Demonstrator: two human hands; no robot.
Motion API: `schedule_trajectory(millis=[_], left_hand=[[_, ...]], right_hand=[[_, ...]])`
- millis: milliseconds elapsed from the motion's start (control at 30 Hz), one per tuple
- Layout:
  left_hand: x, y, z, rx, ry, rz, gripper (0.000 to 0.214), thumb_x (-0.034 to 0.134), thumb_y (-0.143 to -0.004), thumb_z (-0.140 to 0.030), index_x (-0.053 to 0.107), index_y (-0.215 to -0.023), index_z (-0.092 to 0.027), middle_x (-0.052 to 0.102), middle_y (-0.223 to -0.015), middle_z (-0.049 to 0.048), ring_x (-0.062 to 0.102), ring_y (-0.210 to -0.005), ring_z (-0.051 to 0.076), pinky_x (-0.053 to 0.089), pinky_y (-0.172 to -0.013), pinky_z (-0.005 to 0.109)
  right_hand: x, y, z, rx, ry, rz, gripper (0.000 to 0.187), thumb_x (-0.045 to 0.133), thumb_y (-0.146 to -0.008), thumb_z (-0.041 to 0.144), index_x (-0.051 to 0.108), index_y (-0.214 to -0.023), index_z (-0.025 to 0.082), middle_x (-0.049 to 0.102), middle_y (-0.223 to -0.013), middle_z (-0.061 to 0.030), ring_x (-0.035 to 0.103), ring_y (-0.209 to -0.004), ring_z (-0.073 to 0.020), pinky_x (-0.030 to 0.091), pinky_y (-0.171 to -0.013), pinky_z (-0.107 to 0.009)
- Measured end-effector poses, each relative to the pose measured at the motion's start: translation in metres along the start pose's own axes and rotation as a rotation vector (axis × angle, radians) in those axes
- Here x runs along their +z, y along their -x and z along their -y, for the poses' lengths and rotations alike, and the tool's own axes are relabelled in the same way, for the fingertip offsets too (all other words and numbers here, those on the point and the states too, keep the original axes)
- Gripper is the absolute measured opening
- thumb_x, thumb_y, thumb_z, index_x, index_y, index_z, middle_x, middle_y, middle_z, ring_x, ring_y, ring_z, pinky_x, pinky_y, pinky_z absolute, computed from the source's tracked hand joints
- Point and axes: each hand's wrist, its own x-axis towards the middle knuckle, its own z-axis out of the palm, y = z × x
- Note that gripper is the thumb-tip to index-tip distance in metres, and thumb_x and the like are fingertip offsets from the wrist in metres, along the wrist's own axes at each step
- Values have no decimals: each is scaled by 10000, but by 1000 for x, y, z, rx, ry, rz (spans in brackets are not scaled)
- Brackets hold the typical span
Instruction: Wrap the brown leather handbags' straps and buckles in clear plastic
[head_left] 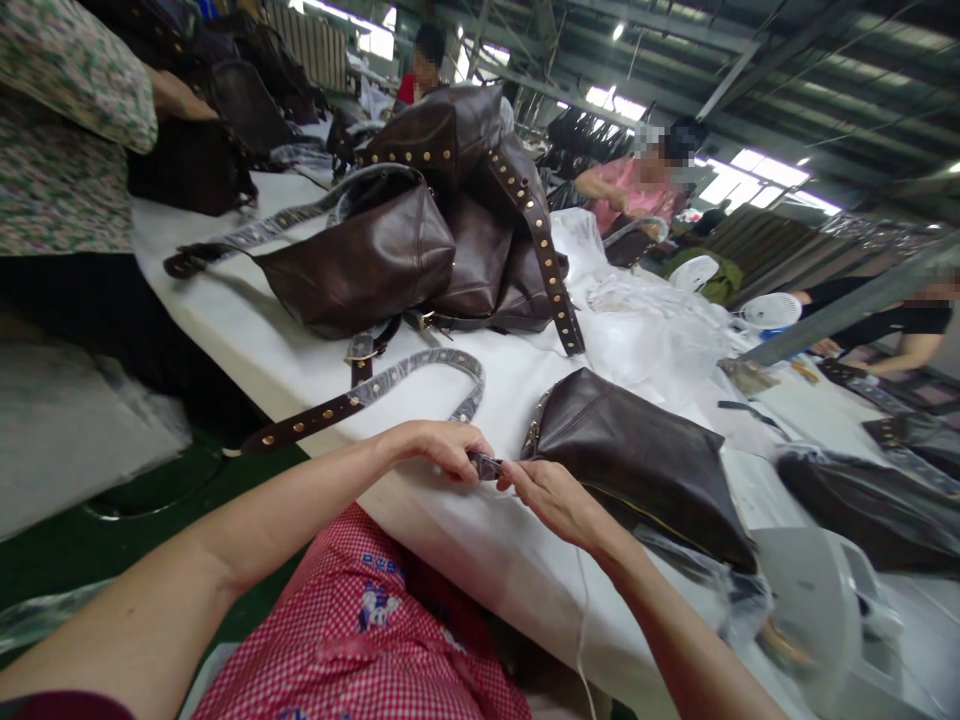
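Observation:
A dark brown studded strap (442, 360), partly wrapped in clear plastic, loops over the white table and runs to my hands. Its studded end (304, 424) reaches past the table's left edge. My left hand (451, 450) is closed round a plastic-covered part of the strap. From the other side my right hand (551, 495) pinches the same short piece between thumb and fingers. Just right of my hands lies a dark brown leather bag (622, 440) with a zip along its near side. My fingers hide part of what they grip.
Several brown bags (367, 260) are piled on the white table (262, 345) ahead. Clear plastic sheets (637, 300) lie behind the near bag. At the right stand a white fan-like device (810, 600) and another bag (870, 500). People work around the table, one close at the left.

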Motion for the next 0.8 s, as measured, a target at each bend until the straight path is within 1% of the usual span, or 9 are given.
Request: schedule_trajectory(millis=[33, 100, 200, 300, 433, 567, 633, 733, 800], left_hand=[[0, 0, 0, 3, 0, 0, 166, 557, -629, -156, 632, -777, -163, 487, -497, -71, 420, -443, 87, 316, -431, 199], [0, 0, 1, -4, 3, 2, 180, 555, -626, -160, 633, -788, -166, 484, -487, -73, 417, -438, 89, 314, -425, 198], [1, -2, 3, -12, -1, 2, 95, 543, -611, -162, 580, -698, -174, 487, -484, -68, 429, -443, 95, 320, -425, 200], [1, -3, 4, -9, -3, -4, 44, 537, -607, -166, 531, -649, -177, 486, -490, -64, 436, -448, 96, 322, -427, 201], [1, -3, 3, -10, -16, -10, 53, 535, -615, -171, 538, -667, -177, 481, -494, -64, 422, -444, 92, 315, -429, 203], [1, -2, 2, 2, 0, -4, 86, 526, -622, -171, 559, -701, -181, 479, -496, -67, 422, -446, 98, 316, -437, 208], [2, -1, 2, -2, 1, -18, 78, 533, -619, -173, 549, -695, -182, 481, -501, -66, 425, -453, 98, 312, -441, 207], [2, 1, 2, -31, -12, -51, 66, 536, -611, -171, 524, -676, -179, 492, -524, -61, 425, -466, 93, 304, -452, 201], [2, 2, 2, -34, -25, -56, 68, 532, -616, -176, 520, -683, -180, 504, -540, -56, 430, -477, 95, 307, -462, 200]], right_hand=[[2, -1, -2, 3, -18, -11, 549, 258, -976, 433, 737, -876, 182, 727, -801, -63, 664, -733, -184, 434, -671, -254], [6, -1, -3, 31, 14, -53, 543, 278, -967, 469, 739, -864, 200, 725, -781, -55, 662, -724, -188, 417, -644, -252], [11, 1, 3, 109, 122, -115, 476, 331, -956, 457, 729, -833, 227, 730, -785, -55, 659, -723, -193, 364, -593, -248], [13, 4, 11, 172, 158, -131, 427, 359, -954, 427, 710, -810, 232, 727, -780, -48, 649, -706, -184, 325, -566, -245], [15, 3, 14, 181, 141, -145, 412, 377, -951, 431, 697, -801, 221, 717, -763, -47, 637, -699, -178, 320, -575, -247], [15, 0, 10, 131, 18, -115, 456, 334, -959, 439, 696, -815, 202, 705, -768, -52, 630, -717, -174, 365, -619, -247], [12, 3, 7, 103, -40, -92, 457, 335, -953, 449, 677, -792, 192, 688, -758, -48, 615, -705, -175, 381, -636, -258], [5, 22, -1, 58, -138, -66, 444, 365, -934, 479, 637, -750, 181, 646, -733, -35, 578, -688, -173, 398, -651, -273], [-1, 46, -10, 65, -275, -45, 454, 381, -922, 516, 642, -773, 176, 622, -739, -34, 558, -705, -169, 407, -645, -268]])
